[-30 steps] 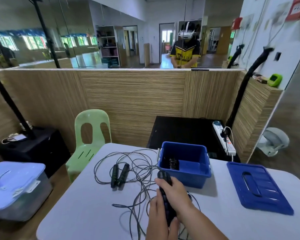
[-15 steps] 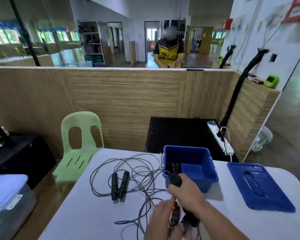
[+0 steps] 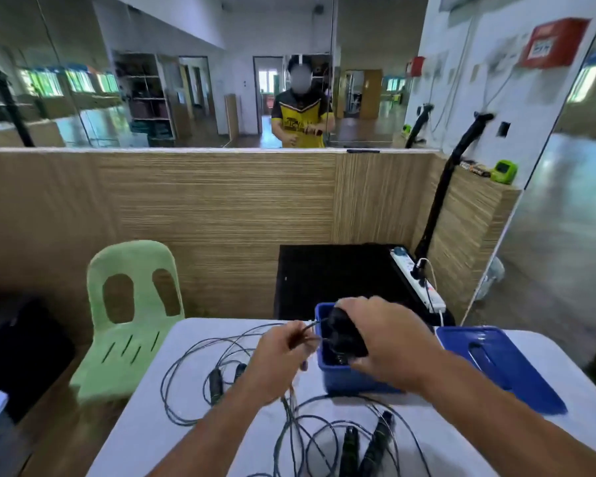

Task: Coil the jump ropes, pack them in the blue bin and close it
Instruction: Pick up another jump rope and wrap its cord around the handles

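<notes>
2 bare hands meet over the far side of a smooth pale table (image 3: 152, 442). the right hand (image 3: 386, 342) has its fingers curled tight round a black, ribbed bundle of handles (image 3: 344, 335), held just above the open top of the bin (image 3: 355, 382), a blue plastic box with straight walls and rounded corners. the left hand (image 3: 283, 359) pinches a thin, glossy dark cord (image 3: 310, 327) between thumb and fingers; the cord runs taut from that pinch to the bundle. whether the rest of this rope is coiled, i cannot tell.

2 more ropes lie loose on the table in tangled wiry loops: 1 pair of slim black grips (image 3: 215, 385) left of the bin, another pair (image 3: 362, 449) at the near edge. the lid (image 3: 496, 366), flat blue plastic with a raised rim and a slotted handle dip, lies just right of the bin. a moulded pale green chair (image 3: 135, 304) stands by the table's left corner.
</notes>
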Motion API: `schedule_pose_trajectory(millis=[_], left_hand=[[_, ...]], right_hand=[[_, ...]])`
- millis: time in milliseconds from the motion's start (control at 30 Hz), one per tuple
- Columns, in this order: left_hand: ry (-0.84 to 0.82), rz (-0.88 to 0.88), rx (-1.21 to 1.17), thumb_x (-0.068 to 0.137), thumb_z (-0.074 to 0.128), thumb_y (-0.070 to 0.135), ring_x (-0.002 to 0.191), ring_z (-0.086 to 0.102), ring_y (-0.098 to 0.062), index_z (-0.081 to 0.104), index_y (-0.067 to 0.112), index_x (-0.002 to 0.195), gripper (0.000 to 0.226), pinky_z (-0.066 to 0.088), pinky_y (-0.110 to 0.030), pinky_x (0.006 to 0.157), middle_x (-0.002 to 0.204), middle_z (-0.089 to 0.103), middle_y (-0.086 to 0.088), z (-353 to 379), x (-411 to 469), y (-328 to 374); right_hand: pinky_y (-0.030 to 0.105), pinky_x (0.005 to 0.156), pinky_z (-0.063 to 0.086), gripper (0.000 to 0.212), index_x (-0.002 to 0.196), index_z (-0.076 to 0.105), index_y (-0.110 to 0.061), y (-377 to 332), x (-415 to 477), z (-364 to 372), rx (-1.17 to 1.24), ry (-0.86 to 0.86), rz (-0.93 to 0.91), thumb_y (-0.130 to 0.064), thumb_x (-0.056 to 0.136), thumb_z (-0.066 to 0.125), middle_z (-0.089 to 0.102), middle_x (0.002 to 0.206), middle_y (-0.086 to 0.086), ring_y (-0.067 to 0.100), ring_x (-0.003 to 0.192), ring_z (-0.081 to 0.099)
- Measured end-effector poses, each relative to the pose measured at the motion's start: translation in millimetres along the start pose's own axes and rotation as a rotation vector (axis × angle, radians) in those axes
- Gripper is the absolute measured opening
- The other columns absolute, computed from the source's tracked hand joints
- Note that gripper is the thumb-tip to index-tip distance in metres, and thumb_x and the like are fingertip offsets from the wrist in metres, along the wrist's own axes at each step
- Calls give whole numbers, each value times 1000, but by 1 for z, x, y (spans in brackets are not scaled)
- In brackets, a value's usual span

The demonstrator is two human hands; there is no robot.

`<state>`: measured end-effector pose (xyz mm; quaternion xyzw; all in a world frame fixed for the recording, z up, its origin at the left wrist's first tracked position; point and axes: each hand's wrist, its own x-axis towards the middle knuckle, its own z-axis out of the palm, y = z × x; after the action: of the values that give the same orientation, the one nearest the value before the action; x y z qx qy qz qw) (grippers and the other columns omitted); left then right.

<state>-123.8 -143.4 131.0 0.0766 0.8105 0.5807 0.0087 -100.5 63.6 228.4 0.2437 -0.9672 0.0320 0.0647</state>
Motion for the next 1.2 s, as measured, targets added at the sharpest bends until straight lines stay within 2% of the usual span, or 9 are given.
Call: schedule_pose_trajectory(millis=[100,167,300,467,700,800,933,1000,1200], left_hand=[[-75,33,31,91,72,32,60,49,-12,60,11,76,28,57,-47,63,61,48,8,-4,4,6],[-123,80,80,93,72,30,59,42,-11,53,10,71,35,45,-39,57,62,41,7,-7,6,13],[-182,85,140,93,70,34,58,36,-12,46,13,68,41,34,-34,59,61,37,7,-16,8,13],[-157,41,226,91,70,44,59,41,-12,51,2,76,48,38,-32,59,61,41,5,-29,7,2],[-79,-16,331,92,70,43,54,38,-8,43,24,63,44,33,-31,59,54,39,12,-60,8,-29],[-69,-16,403,92,69,46,56,40,-8,47,17,69,43,35,-30,60,57,44,10,-69,9,-32],[-59,-47,484,93,67,48,53,42,-5,52,23,67,39,33,-30,58,57,49,11,-71,12,-31],[-39,-55,461,94,67,46,53,43,-6,52,18,68,41,34,-32,59,57,49,10,-72,14,-33],[58,-69,236,97,68,31,57,61,-20,54,14,68,36,42,-32,61,56,55,-1,-63,22,-22]], right_hand=[[43,76,51,81,138,43,-29,21,8,0,-257,23,-57,-51,67,76,59,116,-4,25,102,58],[42,70,52,84,134,46,-27,34,9,-1,-330,55,-63,-51,61,79,61,109,-3,25,95,59],[41,71,53,82,134,47,-26,54,8,-17,-380,110,-69,-54,63,77,62,109,-4,24,95,60],[40,69,53,75,129,51,-28,85,1,-41,-320,176,28,-47,62,79,65,106,-3,25,92,61],[38,71,53,74,126,56,-31,145,-26,-66,-267,243,254,-37,59,86,71,109,-2,29,97,66],[37,69,50,73,126,58,-31,164,-39,-69,-243,260,291,-34,60,88,72,108,0,30,98,67],[33,64,50,67,120,51,-40,186,-52,-68,-275,224,337,-47,63,85,68,102,-10,24,87,63],[33,64,50,63,119,50,-40,190,-58,-67,-268,206,343,-51,65,82,67,101,-10,22,87,61],[33,66,44,64,119,60,-29,189,-70,-64,-218,208,310,-38,62,85,67,100,-4,27,90,59]])
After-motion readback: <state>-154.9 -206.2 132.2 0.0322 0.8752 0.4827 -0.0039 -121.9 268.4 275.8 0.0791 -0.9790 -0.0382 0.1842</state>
